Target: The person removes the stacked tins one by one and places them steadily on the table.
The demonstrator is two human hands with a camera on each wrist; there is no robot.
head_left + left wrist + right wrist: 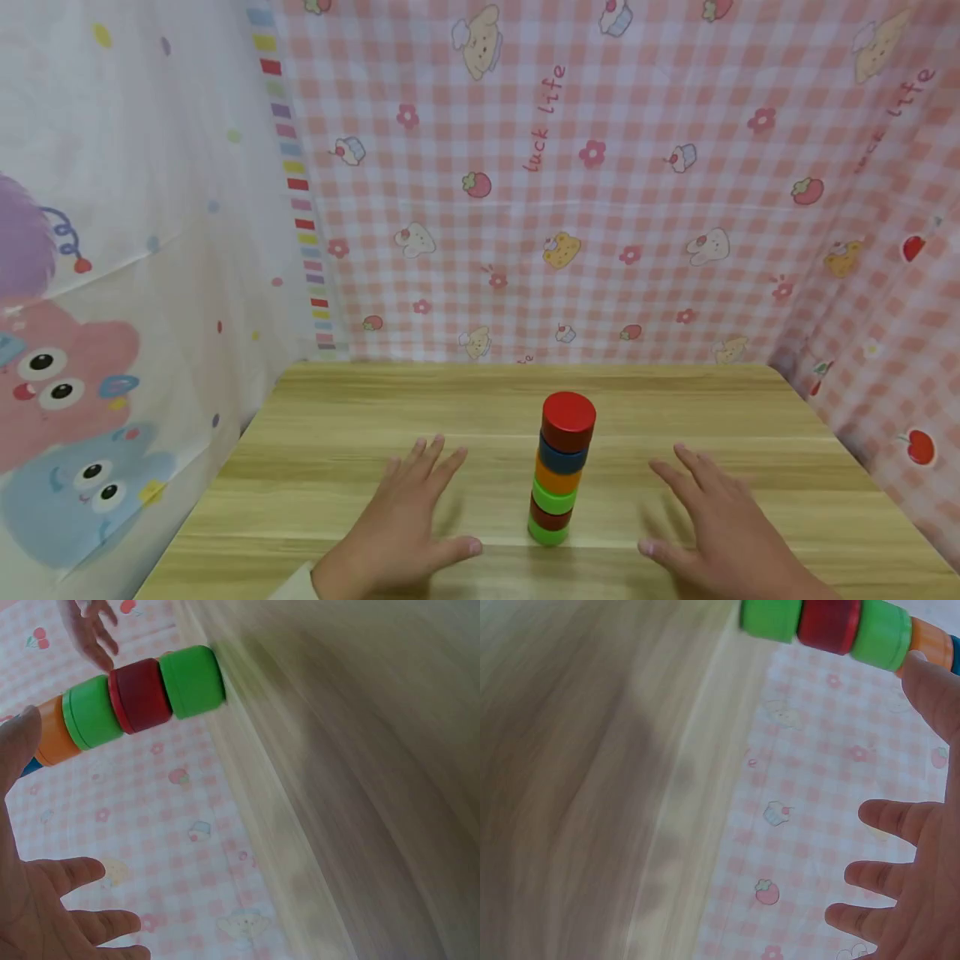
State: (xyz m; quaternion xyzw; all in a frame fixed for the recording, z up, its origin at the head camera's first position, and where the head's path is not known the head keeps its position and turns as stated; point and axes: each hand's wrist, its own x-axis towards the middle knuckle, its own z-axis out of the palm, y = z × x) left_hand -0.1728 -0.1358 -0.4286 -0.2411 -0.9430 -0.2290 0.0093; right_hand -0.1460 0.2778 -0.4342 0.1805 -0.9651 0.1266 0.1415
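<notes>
A tower of several round blocks (558,471) stands upright on the wooden table, midway between my two hands. From the top its colours run red, blue, orange, green, dark red and green. My left hand (405,521) is to the left of the tower, fingers spread, with a gap between thumb and blocks. On the other side my right hand (720,525) hovers with its fingers spread too, also apart from the tower. Both wrist views show the lower green block (193,681) on the wood, and in the right wrist view the dark red block (829,625) sits beside it.
The light wooden table (420,400) reaches back to a pink checked cloth (562,192) hung behind it. A white cloth with cartoon figures (172,275) hangs along the left, and more checked cloth (892,333) covers the right side.
</notes>
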